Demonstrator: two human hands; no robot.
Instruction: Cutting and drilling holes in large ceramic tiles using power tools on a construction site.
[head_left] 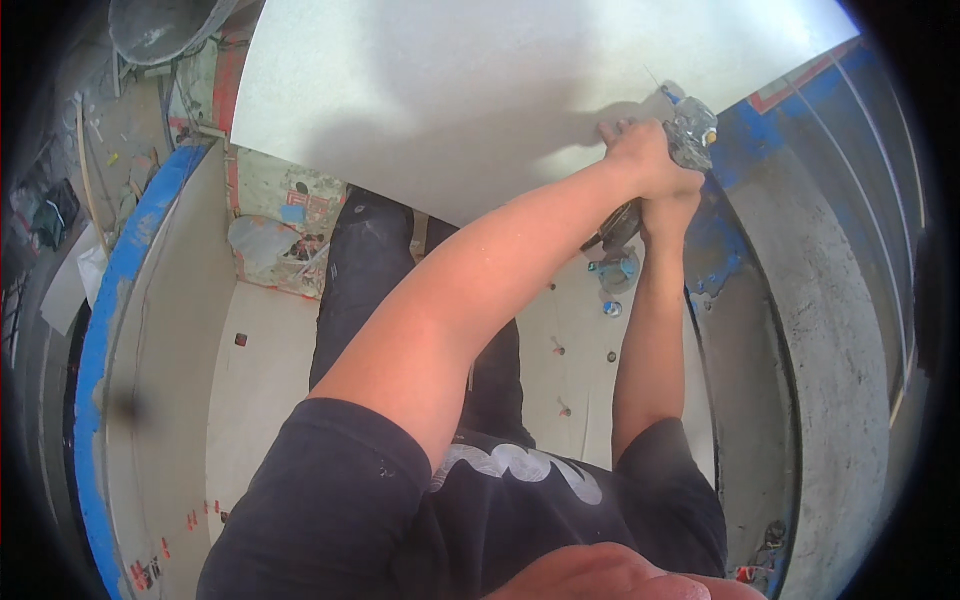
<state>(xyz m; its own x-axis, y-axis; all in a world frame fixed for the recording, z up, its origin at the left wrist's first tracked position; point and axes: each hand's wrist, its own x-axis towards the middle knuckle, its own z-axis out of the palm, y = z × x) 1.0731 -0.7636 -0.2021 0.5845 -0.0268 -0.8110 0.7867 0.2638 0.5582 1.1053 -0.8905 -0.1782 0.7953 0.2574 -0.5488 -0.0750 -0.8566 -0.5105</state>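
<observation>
A large pale, smooth panel [420, 110] fills the top of the view. At its right edge I hold a handheld power tool [692, 135], with a grey, shiny head and a dark body below; it resembles an angle grinder, but its exact kind is unclear. Reaching across from the left, my left hand [640, 155] is closed round the tool near its head, fingertips close to the panel. My right hand [668, 208] grips the body just beneath, its fingers mostly hidden. A thin wire or rod sticks up beside the head.
Under my arms lies a pale floor slab [265, 380] with small holes and red marks. A blue round object [613, 309] lies on it. Blue-edged low walls [120, 290] curve along the left; a grey ledge [830, 270] runs along the right. Clutter and a clear plastic bag [262, 240] lie at left.
</observation>
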